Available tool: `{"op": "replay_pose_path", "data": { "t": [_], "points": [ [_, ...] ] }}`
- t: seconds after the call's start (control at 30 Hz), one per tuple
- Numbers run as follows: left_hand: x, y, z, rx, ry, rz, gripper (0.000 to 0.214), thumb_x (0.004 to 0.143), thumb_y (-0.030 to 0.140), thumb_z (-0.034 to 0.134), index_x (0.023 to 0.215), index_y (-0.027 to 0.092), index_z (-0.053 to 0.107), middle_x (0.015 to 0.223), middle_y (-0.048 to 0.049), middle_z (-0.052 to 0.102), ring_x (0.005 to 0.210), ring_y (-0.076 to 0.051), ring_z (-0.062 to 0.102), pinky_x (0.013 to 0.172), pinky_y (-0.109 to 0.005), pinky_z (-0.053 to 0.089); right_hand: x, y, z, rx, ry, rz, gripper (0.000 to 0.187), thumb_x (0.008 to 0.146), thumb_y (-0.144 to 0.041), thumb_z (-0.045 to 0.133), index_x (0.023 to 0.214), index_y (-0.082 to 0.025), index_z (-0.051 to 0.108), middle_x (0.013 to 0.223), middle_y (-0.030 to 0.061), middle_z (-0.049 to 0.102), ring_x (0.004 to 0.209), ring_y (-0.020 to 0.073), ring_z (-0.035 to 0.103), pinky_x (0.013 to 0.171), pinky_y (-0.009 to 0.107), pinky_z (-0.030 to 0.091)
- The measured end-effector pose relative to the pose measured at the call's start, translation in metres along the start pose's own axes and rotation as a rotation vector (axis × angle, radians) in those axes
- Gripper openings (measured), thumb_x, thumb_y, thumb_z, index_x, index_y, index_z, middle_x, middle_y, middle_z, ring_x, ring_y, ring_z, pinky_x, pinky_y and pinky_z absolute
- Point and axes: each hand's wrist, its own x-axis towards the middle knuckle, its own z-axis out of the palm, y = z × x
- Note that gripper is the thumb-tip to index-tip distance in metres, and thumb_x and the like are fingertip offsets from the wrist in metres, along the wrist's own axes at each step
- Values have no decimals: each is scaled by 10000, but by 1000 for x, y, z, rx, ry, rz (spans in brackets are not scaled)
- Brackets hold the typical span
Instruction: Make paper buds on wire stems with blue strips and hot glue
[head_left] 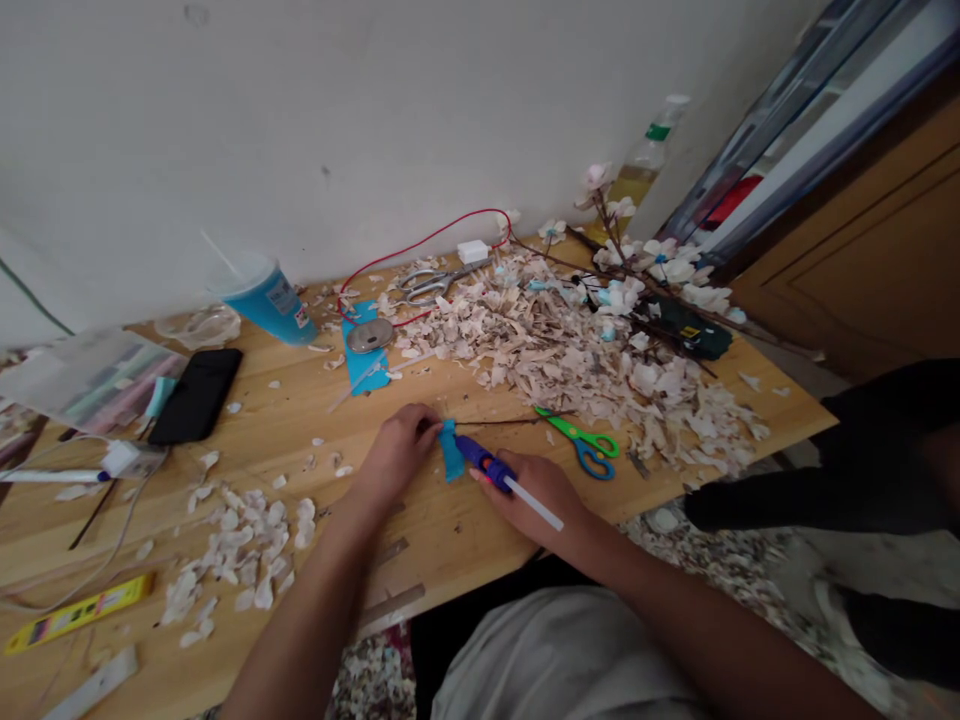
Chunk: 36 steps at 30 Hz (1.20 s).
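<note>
My left hand (401, 445) is closed in a pinch at the left end of a thin dark twig (499, 421), low over the wooden table. A small strip of blue paper (453, 455) hangs or lies right by those fingertips; whether they pinch it too is hard to see. My right hand (536, 495) is wrapped round a purple hot glue gun (480, 460), a whitish glue stick (536, 505) poking out of its back. The gun's nozzle points at the blue strip. Green and blue scissors (589, 443) lie beside the twig's right end.
A large heap of pale petals (540, 340) covers the back right, with flowering branches (652, 270) and a bottle (646, 155) behind. A blue cup (270, 300), a black phone (196, 395) and a yellow box cutter (79, 612) stand or lie leftward. Metal scissors (431, 287) lie near the wall.
</note>
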Motion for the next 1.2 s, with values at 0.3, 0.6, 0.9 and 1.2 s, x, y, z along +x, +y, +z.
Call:
{"op": "replay_pose_path", "data": {
  "t": [0.3, 0.6, 0.9, 1.2],
  "points": [
    [1, -7, 6, -1, 24, 20, 232, 787, 108, 657, 1009, 175, 664, 899, -33, 672, 794, -155, 624, 766, -288, 518, -11, 4, 0, 17, 21, -41, 290, 962, -463, 521, 911, -219, 670, 801, 58, 761, 728, 223, 718, 599, 274, 394],
    [0, -6, 6, -27, 29, 49, 113, 790, 102, 687, 875, 176, 686, 862, -21, 637, 755, -137, 601, 716, -255, 496, -9, 6, 4, 51, 22, -14, 293, 957, -446, 537, 953, -203, 701, 836, 76, 773, 747, 236, 723, 611, 286, 414],
    [-2, -2, 7, -21, -14, 12, 89, 840, 121, 639, 905, 180, 655, 839, -12, 673, 755, -146, 610, 719, -267, 476, -8, 7, 13, 110, 40, 20, 340, 975, -476, 500, 935, -207, 703, 845, 75, 772, 768, 242, 725, 623, 288, 436],
    [-2, -2, 10, -80, 58, 43, 252, 837, 123, 618, 1080, 189, 628, 865, -9, 649, 770, -144, 615, 732, -273, 507, -13, 5, 10, 153, 41, 35, 305, 966, -440, 514, 918, -198, 693, 836, 78, 764, 777, 237, 718, 644, 283, 433]
  ]
}}
